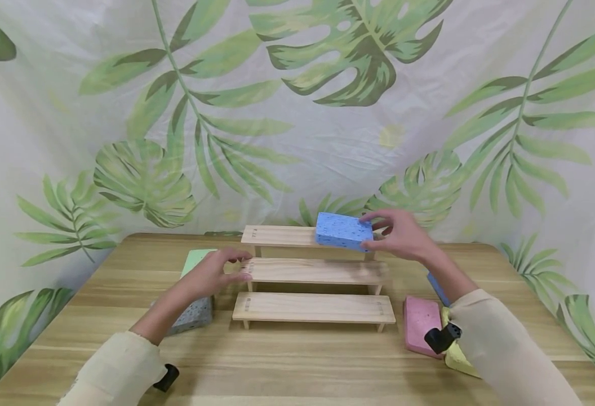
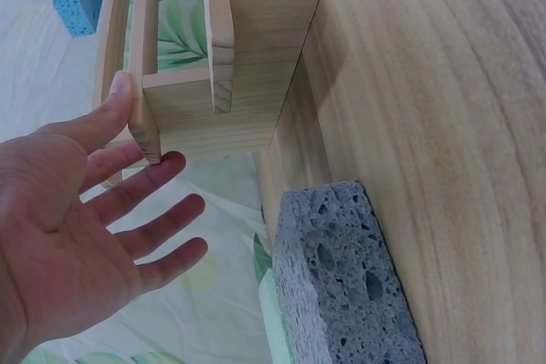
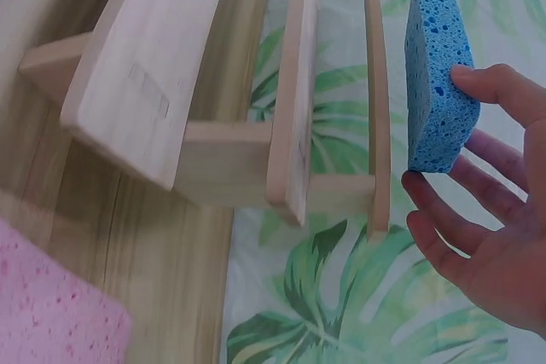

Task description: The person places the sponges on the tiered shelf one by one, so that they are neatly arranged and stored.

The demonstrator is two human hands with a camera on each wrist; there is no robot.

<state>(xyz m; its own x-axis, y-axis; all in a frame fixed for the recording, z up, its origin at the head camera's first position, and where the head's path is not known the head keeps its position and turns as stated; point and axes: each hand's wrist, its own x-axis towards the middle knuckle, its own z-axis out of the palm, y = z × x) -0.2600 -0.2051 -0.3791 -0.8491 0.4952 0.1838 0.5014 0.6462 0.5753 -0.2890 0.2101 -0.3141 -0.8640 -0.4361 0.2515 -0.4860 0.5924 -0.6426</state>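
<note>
Leaf-print cloth (image 1: 328, 152) behind wooden table (image 1: 297, 366)

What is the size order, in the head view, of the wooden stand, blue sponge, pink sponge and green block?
1. Wooden stand
2. Blue sponge and pink sponge: too alike to rank
3. Green block, partly hidden

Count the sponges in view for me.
6: one blue sponge held by the right hand; mint green sponge and gray sponge left of the wooden stand; pink sponge, yellow sponge and second, mostly covered blue one right of it. Others may be hidden.
</note>
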